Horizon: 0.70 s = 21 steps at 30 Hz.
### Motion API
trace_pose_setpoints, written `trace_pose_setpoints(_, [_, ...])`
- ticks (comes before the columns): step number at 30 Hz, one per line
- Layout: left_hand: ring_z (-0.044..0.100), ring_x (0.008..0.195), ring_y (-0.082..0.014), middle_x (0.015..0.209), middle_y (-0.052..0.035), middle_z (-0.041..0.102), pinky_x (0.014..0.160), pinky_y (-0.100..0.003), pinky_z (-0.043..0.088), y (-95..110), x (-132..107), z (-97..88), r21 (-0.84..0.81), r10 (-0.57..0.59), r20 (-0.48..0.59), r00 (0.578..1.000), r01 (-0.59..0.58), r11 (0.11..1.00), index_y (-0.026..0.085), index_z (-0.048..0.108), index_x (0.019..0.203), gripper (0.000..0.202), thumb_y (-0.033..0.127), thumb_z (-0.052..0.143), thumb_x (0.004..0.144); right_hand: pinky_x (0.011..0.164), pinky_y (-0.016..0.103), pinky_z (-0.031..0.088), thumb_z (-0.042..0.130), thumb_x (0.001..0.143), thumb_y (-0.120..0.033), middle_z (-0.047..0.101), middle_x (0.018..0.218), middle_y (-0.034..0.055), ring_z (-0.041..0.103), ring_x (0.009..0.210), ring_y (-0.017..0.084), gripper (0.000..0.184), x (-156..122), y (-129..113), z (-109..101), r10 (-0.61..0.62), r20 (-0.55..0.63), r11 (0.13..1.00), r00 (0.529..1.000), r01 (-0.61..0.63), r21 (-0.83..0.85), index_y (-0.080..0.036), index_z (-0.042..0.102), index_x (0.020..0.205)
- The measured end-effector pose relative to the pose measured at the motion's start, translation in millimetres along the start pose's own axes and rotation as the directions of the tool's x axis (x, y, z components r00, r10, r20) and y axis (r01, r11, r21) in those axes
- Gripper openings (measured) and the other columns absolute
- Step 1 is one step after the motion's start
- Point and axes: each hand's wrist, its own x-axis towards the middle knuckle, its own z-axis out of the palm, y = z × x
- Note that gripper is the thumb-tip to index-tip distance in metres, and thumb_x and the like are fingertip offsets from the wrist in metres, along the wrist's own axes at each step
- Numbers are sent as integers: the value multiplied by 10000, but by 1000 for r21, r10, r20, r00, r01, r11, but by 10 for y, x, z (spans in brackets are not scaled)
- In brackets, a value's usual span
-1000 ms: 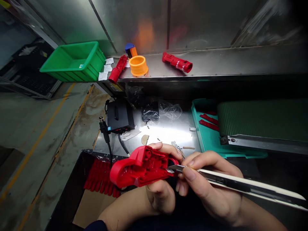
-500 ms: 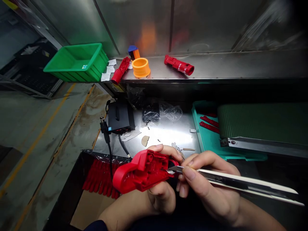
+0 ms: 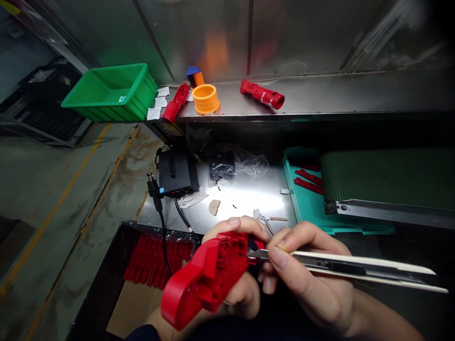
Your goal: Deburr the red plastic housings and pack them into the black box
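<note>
A red plastic housing (image 3: 209, 274) with a ribbed, hollow inside and a rounded loop end is gripped by my left hand (image 3: 245, 293), fingers behind it and thumb below. My right hand (image 3: 313, 279) pinches a white-handled utility knife (image 3: 369, 267) near its front, its handle pointing off to the right. The knife's blade tip meets the right end of the housing, by the edge of an opening there. Exactly what the tip touches is too small to tell.
A black box (image 3: 95, 284) of red parts stands lower left, beside a black power unit (image 3: 177, 170) with cables. A teal tray (image 3: 305, 213) and a green conveyor belt (image 3: 384, 180) lie right. The shelf holds a green bin (image 3: 106, 90), an orange ring (image 3: 206, 99) and red housings (image 3: 263, 94).
The red housing has tilted in my left hand, its loop end swinging down and toward me. The knife stays at the housing's right end, nearly unmoved.
</note>
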Motion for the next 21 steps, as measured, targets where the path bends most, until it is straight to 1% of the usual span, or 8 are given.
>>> trace_pose_setpoints(4, [622, 637, -163, 967, -39, 683, 426, -230, 466, 12, 31, 76, -25, 46, -8, 999, -47, 999, 320, 609, 1284, 470, 644, 549, 948, 575, 194, 569, 659, 962, -168, 687, 701, -64, 679, 552, 87, 112, 19, 12, 6, -45, -6, 999, 999, 45, 13, -261, 601, 941])
trace_pose_setpoints(9, [632, 637, -153, 956, -25, 691, 631, -333, 582, 34, 101, 48, -18, 18, 51, 999, -17, 1000, 328, 611, 1267, 470, 667, 505, 959, 557, 222, 552, 641, 976, -167, 683, 721, -46, 669, 557, 101, 97, -7, -7, 23, -70, -12, 996, 997, 70, 51, -258, 607, 977])
trace_pose_setpoints(12, [649, 648, -150, 924, -10, 653, 559, -284, 571, 76, 228, -24, -118, -151, 88, 985, 161, 980, 304, 600, 1225, 410, 617, 543, 966, 569, 293, 561, 601, 994, -201, 680, 760, -30, 667, 567, 137, 69, 1, 102, -155, -176, -82, 984, 981, 176, -13, -263, 589, 1023])
trace_pose_setpoints(14, [621, 561, -109, 913, 12, 623, 483, -243, 553, 103, 324, -110, -167, -308, 116, 944, 324, 931, 288, 574, 1217, 275, 455, 571, 999, 620, 343, 569, 561, 1017, -298, 661, 755, -21, 670, 606, 167, 50, 84, 326, -415, -214, -189, 946, 958, 155, -285, -254, 552, 994])
trace_pose_setpoints(15, [593, 508, -86, 900, 24, 612, 446, -223, 541, 112, 368, -163, -180, -378, 129, 917, 396, 900, 281, 560, 1213, 221, 366, 564, 1009, 632, 348, 560, 538, 1024, -372, 638, 718, -19, 661, 614, 176, 151, 158, 487, -577, -228, -259, 874, 939, 80, -480, -242, 531, 949])
trace_pose_setpoints(16, [565, 466, -69, 881, 33, 603, 415, -206, 529, 116, 406, -219, -190, -436, 138, 890, 455, 870, 274, 548, 1207, 195, 295, 548, 1013, 710, 352, 570, 462, 1047, -459, 636, 723, -13, 680, 686, 182, 257, 251, 673, -748, -93, -279, 697, 956, -137, -704, -235, 526, 937])
trace_pose_setpoints(18, [527, 421, -54, 842, 40, 588, 371, -183, 510, 114, 460, -329, -214, -514, 160, 843, 538, 815, 255, 532, 1194, 183, 235, 525, 1012, 698, 353, 558, 549, 1012, -463, 627, 679, 3, 670, 674, 196, 311, 458, 1085, -1083, 100, -272, 518, 957, -284, -807, -192, 585, 863])
trace_pose_setpoints(21, [509, 405, -50, 825, 36, 582, 353, -177, 509, 108, 494, -468, -260, -558, 224, 799, 601, 756, 239, 526, 1190, 184, 263, 535, 1007, 743, 349, 573, 676, 963, -381, 670, 793, 16, 669, 738, 168, 261, 683, 1643, -1476, 317, -338, 225, 886, -416, -881, -140, 653, 866])
